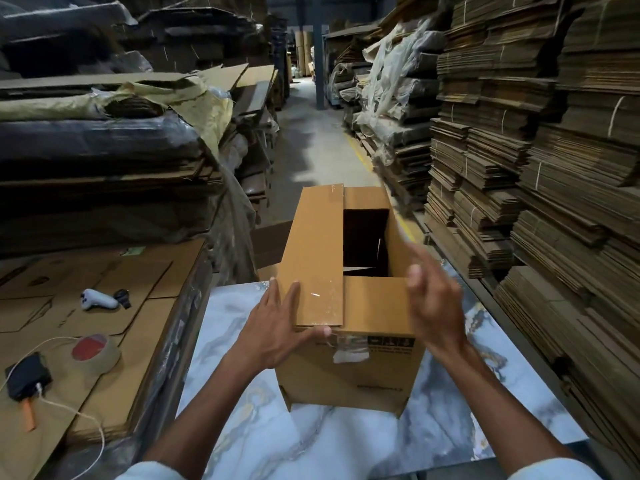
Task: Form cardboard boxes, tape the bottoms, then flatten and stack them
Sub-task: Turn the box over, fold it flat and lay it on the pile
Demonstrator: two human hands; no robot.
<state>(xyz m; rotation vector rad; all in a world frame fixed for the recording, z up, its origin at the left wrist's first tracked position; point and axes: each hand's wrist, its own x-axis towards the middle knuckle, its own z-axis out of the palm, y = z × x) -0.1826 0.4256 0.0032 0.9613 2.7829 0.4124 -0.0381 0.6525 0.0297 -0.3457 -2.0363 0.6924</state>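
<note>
A formed brown cardboard box [349, 372] stands upright on the marble-patterned table [467, 393]. Its left long flap [313, 258] is folded down, and two short flaps lie folded at the near and far ends. A dark opening shows on the right side. My left hand [277, 327] presses on the near end of the left flap, fingers straight on top and thumb at the front edge. My right hand [433, 299] is blurred, fingers straight, at the box's right side by the raised right flap [398, 216]. Old clear tape clings to the front.
On a stack of flat cardboard [131, 292] to the left lie a roll of brown tape [97, 353], a white controller [98, 299], a black pouch with a cable [27, 375] and an orange cutter [29, 415]. Tall cardboard stacks [554, 168] line both sides of the aisle.
</note>
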